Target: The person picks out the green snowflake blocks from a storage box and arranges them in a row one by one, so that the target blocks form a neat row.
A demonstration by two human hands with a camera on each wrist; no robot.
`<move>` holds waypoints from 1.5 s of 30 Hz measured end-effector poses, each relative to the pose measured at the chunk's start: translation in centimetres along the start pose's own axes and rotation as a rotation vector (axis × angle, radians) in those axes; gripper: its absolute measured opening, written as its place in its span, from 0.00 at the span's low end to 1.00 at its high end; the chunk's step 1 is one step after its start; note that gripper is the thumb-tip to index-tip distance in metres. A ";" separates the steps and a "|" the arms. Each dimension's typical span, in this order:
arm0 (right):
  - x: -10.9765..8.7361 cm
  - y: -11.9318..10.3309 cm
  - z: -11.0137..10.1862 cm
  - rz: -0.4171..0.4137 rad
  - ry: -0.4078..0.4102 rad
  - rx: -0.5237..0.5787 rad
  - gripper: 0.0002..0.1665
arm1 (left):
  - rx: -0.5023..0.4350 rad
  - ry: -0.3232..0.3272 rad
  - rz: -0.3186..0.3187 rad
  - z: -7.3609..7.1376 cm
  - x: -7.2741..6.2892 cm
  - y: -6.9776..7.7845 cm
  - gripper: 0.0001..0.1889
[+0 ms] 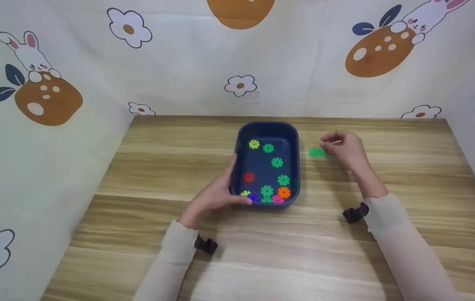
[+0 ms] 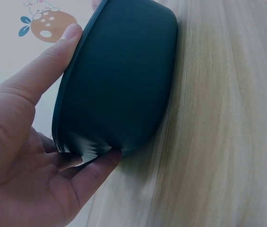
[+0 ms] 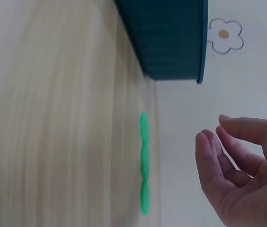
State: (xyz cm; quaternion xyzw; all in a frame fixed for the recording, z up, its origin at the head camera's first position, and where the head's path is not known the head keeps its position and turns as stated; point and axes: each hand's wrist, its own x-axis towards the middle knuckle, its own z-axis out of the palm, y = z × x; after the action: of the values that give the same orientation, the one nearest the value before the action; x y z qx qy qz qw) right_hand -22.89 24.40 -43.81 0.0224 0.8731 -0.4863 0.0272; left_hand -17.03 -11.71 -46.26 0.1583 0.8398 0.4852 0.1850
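A dark blue rectangular plastic bin (image 1: 267, 127) stands on the table. My left hand (image 1: 216, 190) grips its near left corner, thumb along the near rim and fingers against the side. In the bin lie flower-shaped plastic discs, among them a yellow one (image 1: 254, 144), a red one (image 1: 248, 177) and an orange one (image 1: 284, 192), most gathered at the near end. Right of the bin my right hand (image 1: 344, 148) hovers over a green lobed strip (image 3: 145, 163) lying on the wood. Its fingers are loosely bent, with a gap between thumb and fingertips and nothing held.
The wooden table (image 1: 137, 234) ends at a wall covering (image 1: 179, 62) printed with rabbits, oranges and flowers, which also rises on the left and right. A black wrist device (image 1: 207, 244) is on the left cuff, and another black device (image 1: 355, 212) on the right.
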 end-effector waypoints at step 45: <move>-2.6 -6.6 11.3 -0.194 -0.529 -0.224 0.17 | -0.032 -0.022 0.058 0.1 0.2 -0.1 0.67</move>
State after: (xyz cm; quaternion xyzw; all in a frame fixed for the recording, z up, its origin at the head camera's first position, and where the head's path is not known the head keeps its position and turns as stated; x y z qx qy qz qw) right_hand -20.43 11.32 -43.97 -0.1919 0.8820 -0.3762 0.2092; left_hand -17.19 -11.60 -46.37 0.1849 0.8249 0.5020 0.1828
